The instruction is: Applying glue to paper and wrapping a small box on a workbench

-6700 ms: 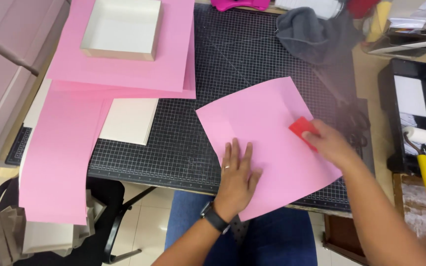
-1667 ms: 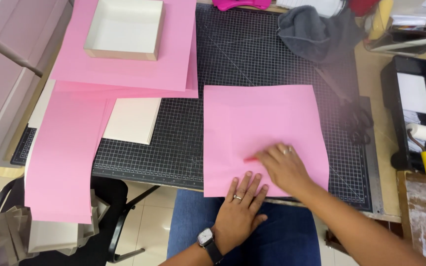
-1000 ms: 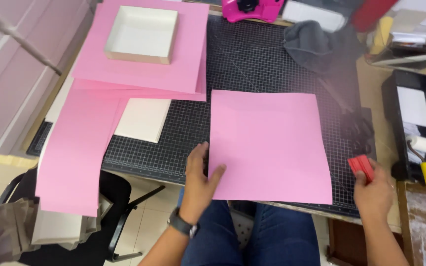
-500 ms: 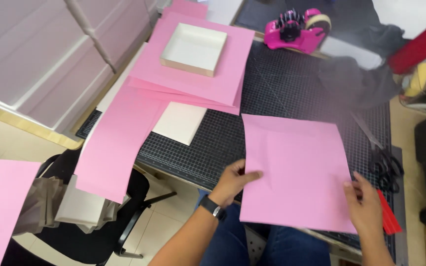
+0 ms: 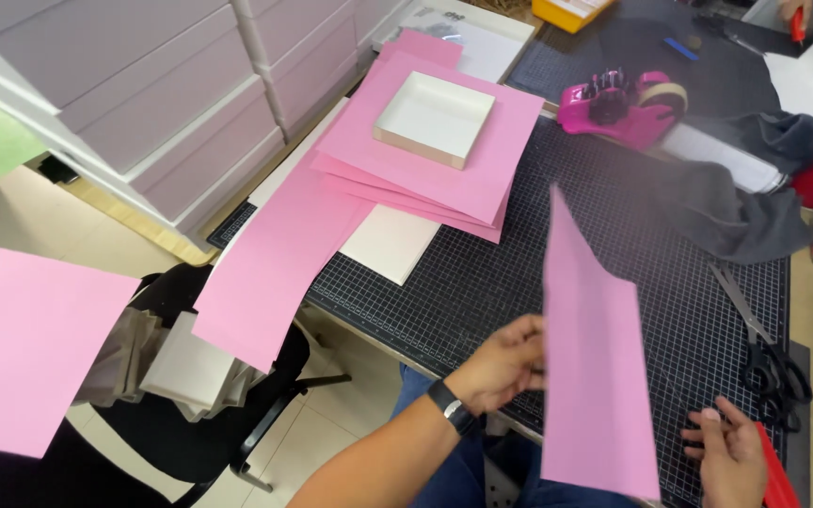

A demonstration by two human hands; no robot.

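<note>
Both hands work a pink sheet of paper (image 5: 590, 367) above the near edge of the surface. Left hand (image 5: 503, 365), with a dark watch at the wrist, pinches the sheet's left edge, fingers curled onto it. Right hand (image 5: 731, 452) sits at the lower right of the sheet with fingers loosely spread; a red flat tool (image 5: 775, 470) lies along it, and whether that hand grips the tool or the paper cannot be told.

Lifted off the cutting mat (image 5: 482, 282), the sheet stands nearly on edge, seen as a narrow blurred strip. Its long axis runs from the near edge by the person's lap up and away toward the far side of the surface, the top corner pointing away and slightly left.

Black scissors (image 5: 769, 348) lie on the mat just right of the sheet. Farther off, a stack of pink sheets (image 5: 425, 179) carries a shallow white box (image 5: 435, 118), and one long pink sheet (image 5: 275, 273) hangs over the left edge. A pink tape dispenser (image 5: 623, 103) and a grey cloth (image 5: 736, 216) lie at the far right. Another pink sheet (image 5: 25, 343) lies low at the left, beside a dark chair (image 5: 228, 414)
</note>
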